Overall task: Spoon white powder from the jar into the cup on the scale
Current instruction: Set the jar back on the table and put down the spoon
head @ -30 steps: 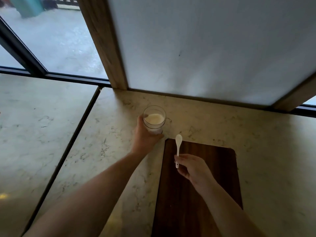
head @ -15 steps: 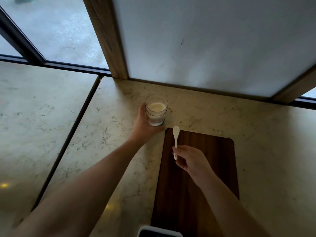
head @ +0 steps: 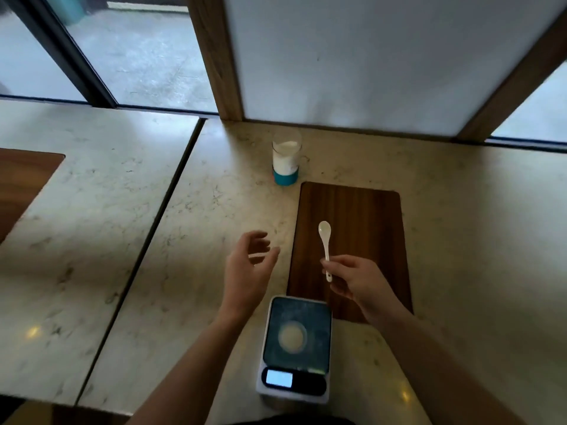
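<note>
Spoon: one small white ceramic spoon [head: 325, 243], long axis running away from the person, bowl at the far end and handle tip at the near end; it is over the dark wooden rectangular board [head: 365, 228].
Right hand: the right hand [head: 352, 279] has thumb and fingers pinched shut on the spoon's handle near its near end; the bowl looks bare, though blur makes that uncertain.
Left hand: the left hand [head: 248, 268] hovers over the pale marble counter [head: 184, 256], fingers spread and loosely curled, holding nothing, well apart from the jar.
Jar: one clear glass jar with a teal band round its base [head: 286, 159], upright on the counter near the wall, just beyond the board's far left corner, filled most of the way with white powder [head: 285, 154].
Scale: one white digital scale with a dark weighing plate [head: 296, 348] and a lit display [head: 279, 378], on the counter close to the person, its far edge touching or overlapping the board's near edge.
Cup: one round pale shape [head: 291, 336] at the middle of the plate, seen from straight above; too blurred to tell more.
Surroundings: a second dark wooden piece [head: 21, 182] lies at the left edge, across a dark seam in the counter; white panel and wooden posts behind.
Obstructions: nothing lies between jar, spoon and scale.
</note>
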